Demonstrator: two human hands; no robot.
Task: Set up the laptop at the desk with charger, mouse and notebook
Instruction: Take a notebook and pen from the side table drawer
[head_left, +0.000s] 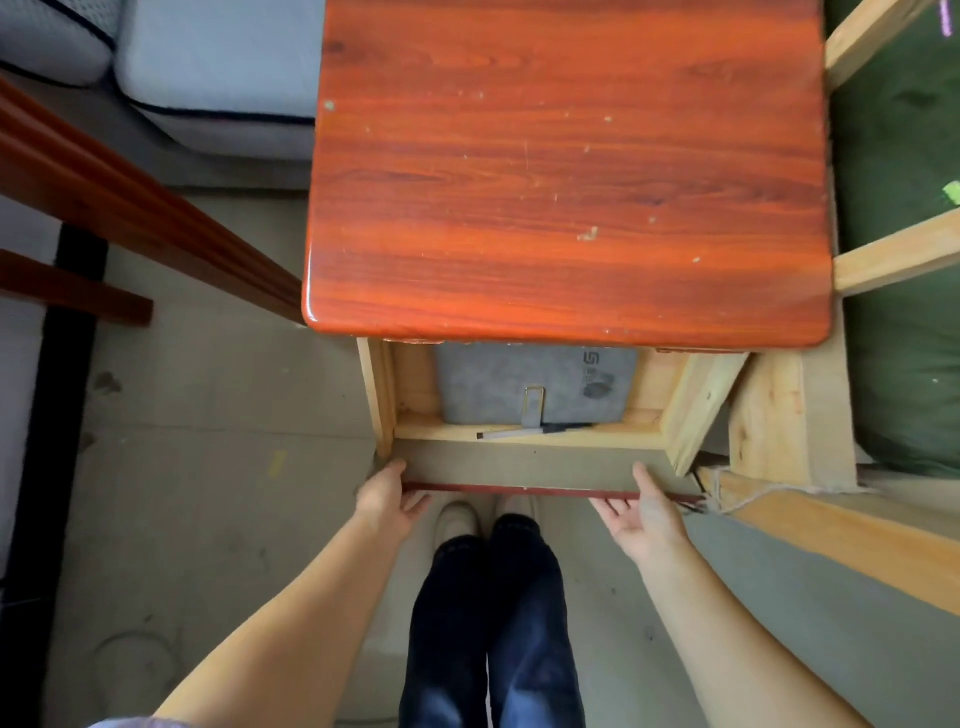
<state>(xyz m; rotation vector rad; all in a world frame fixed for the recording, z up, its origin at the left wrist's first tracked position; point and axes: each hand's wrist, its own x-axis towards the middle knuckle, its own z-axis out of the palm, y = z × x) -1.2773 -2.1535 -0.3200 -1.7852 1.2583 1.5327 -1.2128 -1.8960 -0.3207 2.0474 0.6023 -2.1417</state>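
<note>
A glossy red-brown wooden desk (566, 171) fills the upper middle of the head view, its top bare. Under its front edge a pale wooden drawer (530, 462) is pulled out. Inside lies a grey notebook (535, 382) with a clasp strap, partly hidden by the desktop, and a pen (535, 431) rests along the drawer's front wall. My left hand (387, 499) touches the left end of the drawer front, fingers apart. My right hand (647, 512) rests at the right end, palm up and fingers spread. No laptop, charger or mouse is visible.
A grey cushioned seat (218, 78) stands at the upper left. A dark red wooden rail (130, 208) slants along the left. Pale wooden framing (789, 415) and green padding (904, 260) crowd the right. My legs and shoes (493, 597) stand on the concrete floor below the drawer.
</note>
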